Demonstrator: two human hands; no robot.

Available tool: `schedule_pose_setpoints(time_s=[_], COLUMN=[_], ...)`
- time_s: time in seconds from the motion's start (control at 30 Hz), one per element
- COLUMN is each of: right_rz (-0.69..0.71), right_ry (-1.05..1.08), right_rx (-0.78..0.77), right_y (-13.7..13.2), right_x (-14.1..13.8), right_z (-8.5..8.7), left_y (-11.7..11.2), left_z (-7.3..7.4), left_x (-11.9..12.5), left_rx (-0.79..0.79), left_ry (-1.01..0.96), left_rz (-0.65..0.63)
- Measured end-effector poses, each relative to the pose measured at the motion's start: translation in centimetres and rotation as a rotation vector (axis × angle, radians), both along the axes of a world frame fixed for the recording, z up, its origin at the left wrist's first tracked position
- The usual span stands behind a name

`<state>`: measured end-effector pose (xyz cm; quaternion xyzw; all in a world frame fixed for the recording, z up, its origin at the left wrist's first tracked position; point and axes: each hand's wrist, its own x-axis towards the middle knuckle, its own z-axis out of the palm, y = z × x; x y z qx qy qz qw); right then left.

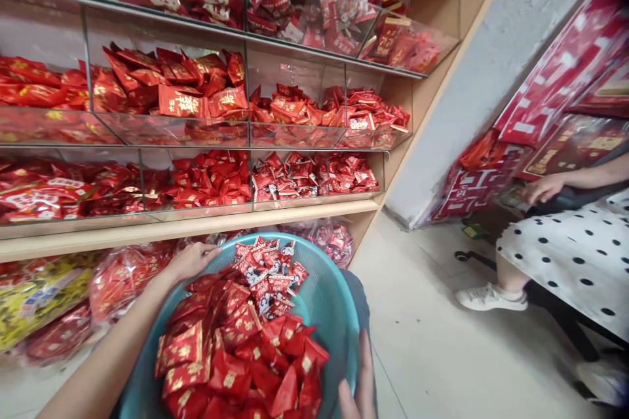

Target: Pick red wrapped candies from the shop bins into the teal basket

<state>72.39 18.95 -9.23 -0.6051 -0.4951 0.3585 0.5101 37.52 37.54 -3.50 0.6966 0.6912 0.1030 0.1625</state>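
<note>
A teal plastic basket sits low in front of me, heaped with several red wrapped candies. My left hand grips the basket's far left rim, fingers curled over the edge. My right hand shows only partly at the bottom, its fingers pressed against the basket's right rim, holding it.
Clear acrylic shelf bins filled with red candy packets rise in tiers ahead. Bagged sweets lie under the lowest wooden shelf. At right another person in a polka-dot dress sits on a chair, a white shoe on the tiled floor.
</note>
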Motion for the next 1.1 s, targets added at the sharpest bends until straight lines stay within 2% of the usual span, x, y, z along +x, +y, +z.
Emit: schedule_pose_setpoints(time_s=[0.2, 0.4, 0.53, 0.7, 0.8, 0.97, 1.03, 1.1], right_rz=[0.071, -0.001, -0.013, 0.062, 0.071, 0.17, 0.188, 0.198], right_ry=[0.084, 0.253, 0.292, 0.247, 0.298, 0.518, 0.591, 0.62], right_rx=[0.018, 0.069, 0.079, 0.042, 0.054, 0.022, 0.006, 0.003], right_y=[-0.4, 0.0, 1.3, 3.7, 5.8, 10.2, 12.1, 13.8], right_x=[0.0, 0.6, 2.3, 5.5, 7.1, 9.2, 10.1, 11.0], right_z=[1.4, 1.9, 2.7, 4.7, 6.2, 8.1, 8.3, 8.3], left_y=[-1.2, -3.2, -5.1, -7.0, -8.2, -10.5, -11.3, -11.8], left_z=[0.2, 0.9, 1.1, 1.4, 2.0, 3.2, 3.0, 2.2], left_x=[0.1, 0.8, 1.5, 1.8, 2.2, 4.6, 5.6, 6.3], left_rx=[0.039, 0.085, 0.105, 0.111, 0.104, -0.057, -0.084, -0.117], left_ry=[0.024, 0.042, 0.045, -0.139, -0.278, -0.613, -0.781, -0.904], left_rz=[0.014, -0.02, -0.03, 0.005, 0.063, 0.28, 0.341, 0.401])
